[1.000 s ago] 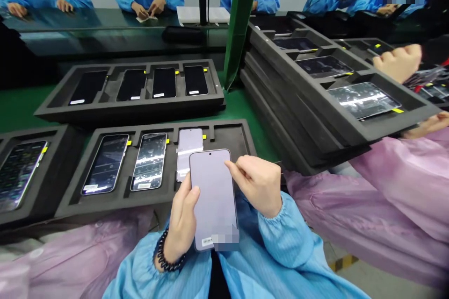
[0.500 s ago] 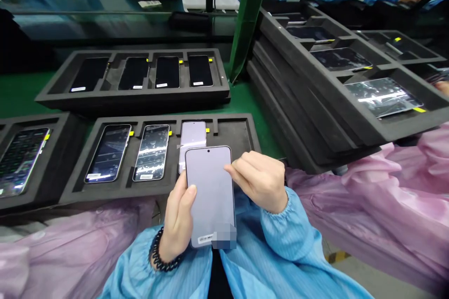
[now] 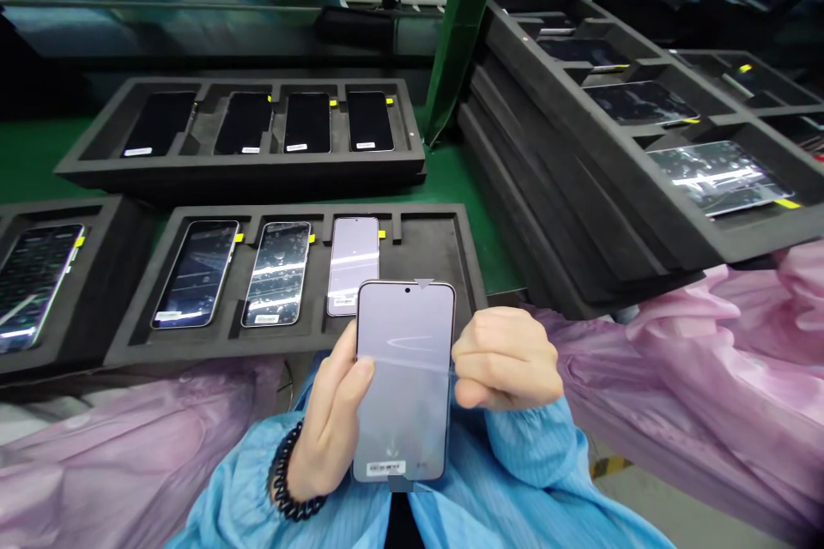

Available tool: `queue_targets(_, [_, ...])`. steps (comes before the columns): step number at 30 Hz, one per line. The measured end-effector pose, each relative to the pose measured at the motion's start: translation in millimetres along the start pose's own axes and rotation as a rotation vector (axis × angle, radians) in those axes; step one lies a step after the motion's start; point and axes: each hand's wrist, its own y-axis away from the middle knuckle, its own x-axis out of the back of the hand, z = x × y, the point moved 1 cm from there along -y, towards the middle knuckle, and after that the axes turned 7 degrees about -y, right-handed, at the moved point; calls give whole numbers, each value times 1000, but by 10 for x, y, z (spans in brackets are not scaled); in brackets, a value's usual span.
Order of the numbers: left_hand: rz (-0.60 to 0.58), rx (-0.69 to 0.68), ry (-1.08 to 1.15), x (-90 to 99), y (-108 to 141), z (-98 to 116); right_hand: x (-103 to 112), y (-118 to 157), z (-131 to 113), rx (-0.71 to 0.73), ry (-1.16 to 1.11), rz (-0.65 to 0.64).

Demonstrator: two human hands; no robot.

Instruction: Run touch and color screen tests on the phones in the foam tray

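Observation:
A phone (image 3: 404, 395) with a pale lilac screen and a small white label near its bottom is upright in front of my body. My left hand (image 3: 331, 420), with a black coiled band at the wrist, grips its left edge, thumb on the front. Curled beside the right edge is my right hand (image 3: 505, 358), fingers pressed together; anything between them is too small to make out. Behind the phone, a dark foam tray (image 3: 433, 249) holds a lilac-screened phone (image 3: 353, 262), a glossy phone (image 3: 276, 274) and a dark phone (image 3: 195, 274), each beside a yellow tab.
Another foam tray (image 3: 245, 169) with dark phones lies farther back. Stacked trays (image 3: 554, 189) rise at the right, beside a green post (image 3: 464, 26). A further tray (image 3: 122, 274) is at the left. People in blue sleeves work across the bench; pink garments flank me.
The held phone has shifted slightly right and down in the view. My right hand has moved right and down, its fingers now more curled. Light streaks now show on the phone's screen.

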Motion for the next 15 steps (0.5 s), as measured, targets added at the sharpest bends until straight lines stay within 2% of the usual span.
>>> queue_targets(4, [-23,56,9,18,7,-22,-44,-16,-22,53,21,47])
queue_targets(10, [-64,48,53,14,12,-4,-93,79,-42,67,55,53])
queue_targets(15, [43,82,-8,-38,-40,-101,-78,26,-42,48,130,52])
